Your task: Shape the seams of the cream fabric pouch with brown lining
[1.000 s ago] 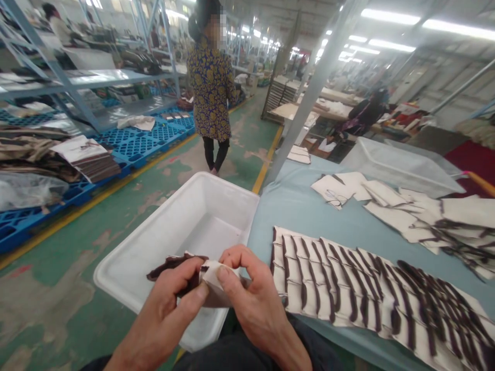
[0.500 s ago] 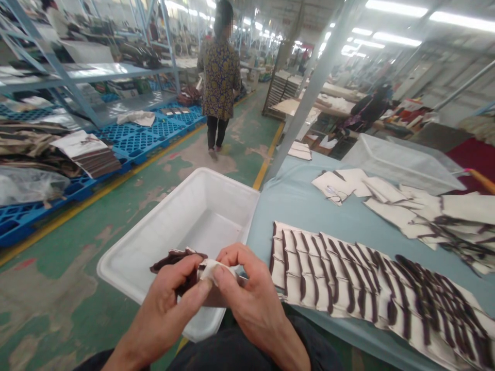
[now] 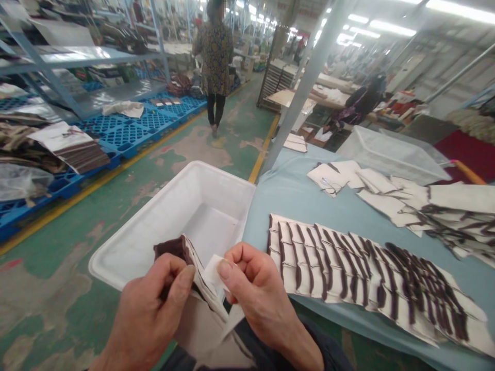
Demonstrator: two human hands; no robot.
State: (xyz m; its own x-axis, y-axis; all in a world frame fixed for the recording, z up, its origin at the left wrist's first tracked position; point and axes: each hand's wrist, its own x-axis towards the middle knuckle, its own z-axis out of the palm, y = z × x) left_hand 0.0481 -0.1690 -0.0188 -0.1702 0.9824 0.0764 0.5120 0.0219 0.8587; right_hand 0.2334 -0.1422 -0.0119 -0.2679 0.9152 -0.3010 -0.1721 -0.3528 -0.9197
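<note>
Between the closed fingers of the left hand (image 3: 154, 301) is a brown-and-cream fabric piece (image 3: 201, 322). Beside them, the right hand (image 3: 257, 288) pinches a white scrap (image 3: 213, 270), possibly attached. Beyond the fingertips sits a white tub (image 3: 211, 226).

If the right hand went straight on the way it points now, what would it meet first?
Past the white piece it pinches, the right hand would probably meet the cloth in the left hand first; the bin shows beyond, though depth is hard to judge.
</note>
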